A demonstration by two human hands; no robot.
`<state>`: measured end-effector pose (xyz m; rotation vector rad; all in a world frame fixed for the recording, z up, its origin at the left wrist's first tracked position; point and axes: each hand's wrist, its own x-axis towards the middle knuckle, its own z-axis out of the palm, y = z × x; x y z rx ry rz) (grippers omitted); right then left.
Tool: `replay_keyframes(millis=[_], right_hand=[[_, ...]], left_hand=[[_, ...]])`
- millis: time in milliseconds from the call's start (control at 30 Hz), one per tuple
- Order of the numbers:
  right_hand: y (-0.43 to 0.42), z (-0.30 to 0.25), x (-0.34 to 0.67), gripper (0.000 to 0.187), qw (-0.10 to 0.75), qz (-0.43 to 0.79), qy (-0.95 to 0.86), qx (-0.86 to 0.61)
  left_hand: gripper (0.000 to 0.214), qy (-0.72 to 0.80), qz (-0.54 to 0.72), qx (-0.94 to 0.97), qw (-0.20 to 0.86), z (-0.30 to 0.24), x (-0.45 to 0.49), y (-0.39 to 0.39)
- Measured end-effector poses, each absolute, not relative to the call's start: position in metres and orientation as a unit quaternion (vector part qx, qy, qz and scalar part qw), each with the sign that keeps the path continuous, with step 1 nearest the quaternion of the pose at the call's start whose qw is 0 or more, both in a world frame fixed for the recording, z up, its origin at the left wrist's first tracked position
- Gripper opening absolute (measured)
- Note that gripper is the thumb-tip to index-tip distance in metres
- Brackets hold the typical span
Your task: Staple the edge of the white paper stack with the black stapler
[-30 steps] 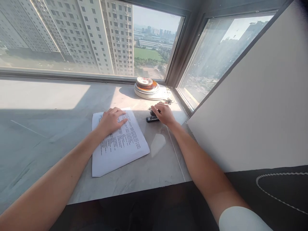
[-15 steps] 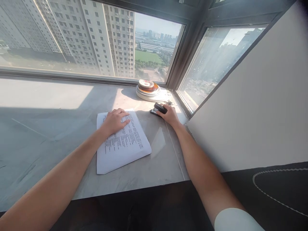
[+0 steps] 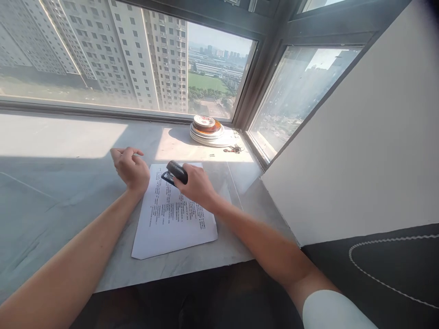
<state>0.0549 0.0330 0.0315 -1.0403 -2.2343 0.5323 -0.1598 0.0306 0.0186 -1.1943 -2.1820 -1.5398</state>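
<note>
In the head view my right hand point(image 3: 197, 183) grips a black stapler point(image 3: 177, 172) above the upper part of the printed paper point(image 3: 161, 240). The stapler's jaws are apart and point to the left. Beside the sheet's upper left edge is my left hand point(image 3: 132, 170), off the print, its fingers loosely bent and apart with nothing in them. The paper, perhaps several sheets, lies flat on the grey marbled sill point(image 3: 68, 205). My right hand and the stapler cover part of its text.
A stack of plates and discs point(image 3: 206, 130) stands at the back by the window corner. Close to it lie a small bunch of keys point(image 3: 233, 149) and tiny staples point(image 3: 211, 155). A white wall point(image 3: 343, 151) bounds the right side, and a beaded cord point(image 3: 353, 260) hangs lower right.
My right hand has carried the stapler left from the bare sill to over the paper. My left hand has come off the paper and moved left, its fingers now bent.
</note>
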Motion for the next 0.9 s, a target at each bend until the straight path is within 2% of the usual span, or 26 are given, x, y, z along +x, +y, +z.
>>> replay_keyframes(millis=[233, 533, 633, 700, 767, 833, 900], right_hand=[[0.022, 0.021, 0.042, 0.021, 0.207, 0.169, -0.884, -0.382], [0.047, 0.022, 0.116, 0.028, 0.202, 0.190, -0.879, -0.389], [0.072, 0.024, 0.150, 0.039, 0.201, 0.235, -0.864, -0.396], [0.097, 0.024, 0.165, 0.045, 0.232, 0.278, -0.840, -0.403], [0.124, 0.020, 0.171, 0.044, 0.310, 0.190, -0.813, -0.454], [0.145, 0.013, 0.165, 0.031, 0.275, 0.123, -0.853, -0.427], [0.158, 0.003, 0.150, 0.043, 0.184, 0.100, -0.887, -0.411]], left_hand=[[0.037, -0.785, -0.543, -0.299, -0.001, 0.006, -0.186, 0.038], [0.025, -0.785, -0.544, -0.297, -0.023, 0.002, -0.186, 0.042], [0.025, -0.791, -0.538, -0.290, -0.024, 0.002, -0.185, 0.043], [0.024, -0.793, -0.534, -0.293, -0.031, 0.003, -0.184, 0.044], [0.023, -0.792, -0.533, -0.296, -0.039, 0.004, -0.183, 0.044], [0.023, -0.792, -0.533, -0.295, -0.045, 0.005, -0.183, 0.043], [0.025, -0.794, -0.530, -0.293, -0.051, 0.005, -0.184, 0.042]])
